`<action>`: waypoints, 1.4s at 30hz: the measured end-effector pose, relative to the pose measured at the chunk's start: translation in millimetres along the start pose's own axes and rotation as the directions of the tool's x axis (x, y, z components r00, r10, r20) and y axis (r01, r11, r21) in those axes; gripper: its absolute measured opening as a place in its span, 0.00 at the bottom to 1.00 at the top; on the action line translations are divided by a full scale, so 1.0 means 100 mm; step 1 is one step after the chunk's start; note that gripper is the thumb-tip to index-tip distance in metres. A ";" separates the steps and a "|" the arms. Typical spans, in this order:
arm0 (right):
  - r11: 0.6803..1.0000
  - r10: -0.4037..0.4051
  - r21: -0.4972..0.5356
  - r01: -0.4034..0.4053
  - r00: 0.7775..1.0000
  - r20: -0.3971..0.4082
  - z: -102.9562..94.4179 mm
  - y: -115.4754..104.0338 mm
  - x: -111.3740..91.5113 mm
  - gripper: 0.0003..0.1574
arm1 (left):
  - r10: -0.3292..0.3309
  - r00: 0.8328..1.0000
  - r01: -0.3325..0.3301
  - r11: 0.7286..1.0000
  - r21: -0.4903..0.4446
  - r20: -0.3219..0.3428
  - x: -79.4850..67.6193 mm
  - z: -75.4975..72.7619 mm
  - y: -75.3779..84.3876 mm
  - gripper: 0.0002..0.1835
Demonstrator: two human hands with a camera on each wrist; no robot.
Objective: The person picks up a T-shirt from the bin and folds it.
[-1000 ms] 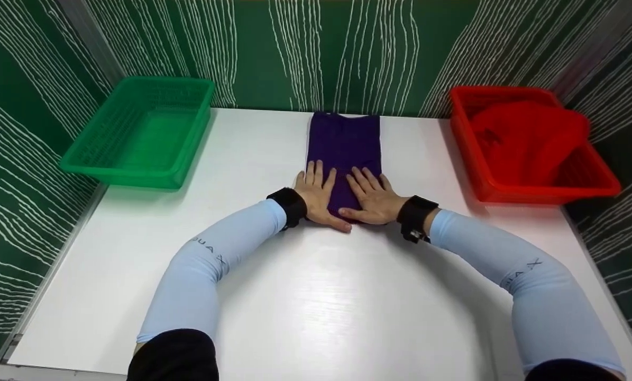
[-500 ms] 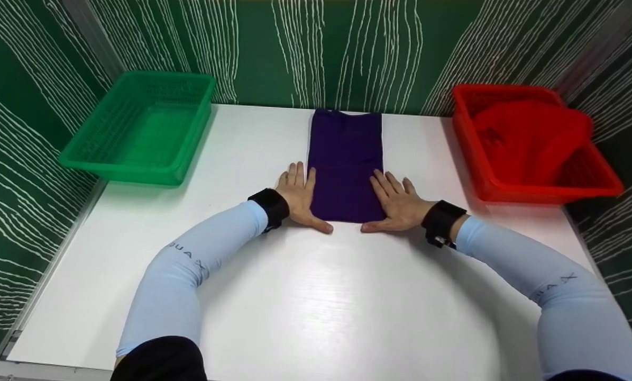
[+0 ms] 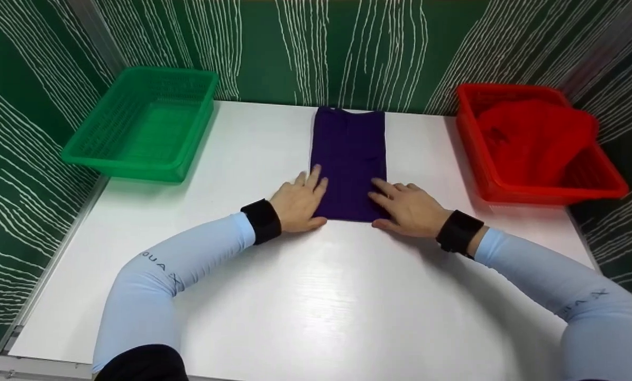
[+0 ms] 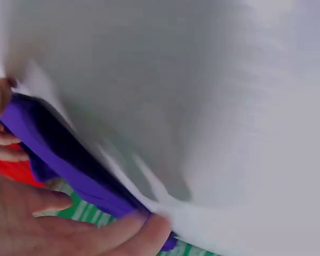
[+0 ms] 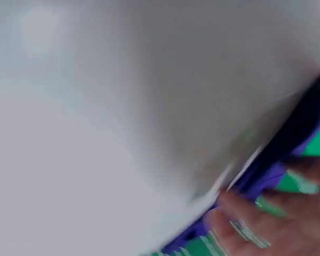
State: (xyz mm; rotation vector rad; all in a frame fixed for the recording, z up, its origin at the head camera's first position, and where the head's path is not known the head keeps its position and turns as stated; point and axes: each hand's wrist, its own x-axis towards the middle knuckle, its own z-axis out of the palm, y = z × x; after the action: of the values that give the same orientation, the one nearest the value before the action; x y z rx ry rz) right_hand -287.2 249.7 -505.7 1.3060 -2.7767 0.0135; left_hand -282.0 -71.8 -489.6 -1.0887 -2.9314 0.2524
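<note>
A folded purple cloth lies flat as a long rectangle in the head view, its far end by the back wall. My left hand is at its near left corner, fingertips over the left edge and thumb by the front edge. Mirroring it, my right hand touches the near right corner with fingers slightly bent. In the left wrist view the cloth runs as a low band between thumb and fingers. The right wrist view is blurred; fingers overlap the purple edge there.
At the back left of the white table stands a green basket with nothing seen inside. A red basket at the back right holds a red cloth. Green walls with white streaks enclose the back and sides.
Both hands have slid outward from the cloth's middle to its side edges. Their fingers, flat before, are now more bent, at the near corners. The cloth stays in place.
</note>
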 end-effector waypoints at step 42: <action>0.641 -0.047 0.751 0.157 0.985 -0.165 -0.71 -0.09 0.04 0.13 | 0.147 0.979 -0.203 0.773 -0.602 -0.141 -0.35 -0.64 -0.20 0.05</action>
State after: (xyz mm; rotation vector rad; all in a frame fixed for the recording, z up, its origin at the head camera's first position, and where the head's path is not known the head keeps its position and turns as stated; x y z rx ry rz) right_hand -278.2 243.9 -434.4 1.4986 -2.6248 1.3614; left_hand -264.2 -99.8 -421.4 -1.3800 -2.8853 -0.7999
